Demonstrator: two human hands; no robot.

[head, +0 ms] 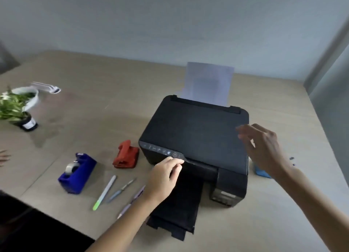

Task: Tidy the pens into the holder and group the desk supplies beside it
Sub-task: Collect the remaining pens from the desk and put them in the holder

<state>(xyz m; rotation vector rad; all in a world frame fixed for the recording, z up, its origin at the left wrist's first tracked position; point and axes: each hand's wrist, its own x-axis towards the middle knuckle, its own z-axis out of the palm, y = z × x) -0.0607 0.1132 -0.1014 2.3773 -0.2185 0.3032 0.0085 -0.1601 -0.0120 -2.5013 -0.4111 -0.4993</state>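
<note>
Three pens lie on the desk left of the printer's tray: a white pen with a green tip, a grey-blue pen, and a lilac pen partly under my left forearm. A blue tape dispenser and a red hole punch sit behind them. My left hand rests with curled fingers against the front edge of the black printer, below its button panel; whether it grips anything is unclear. My right hand hovers open above the printer's right side. No pen holder is visible.
White paper stands in the printer's rear feed. The black output tray sticks out toward me. A blue object is half hidden right of the printer. At the far left stand a potted plant, a white bowl, and a white item.
</note>
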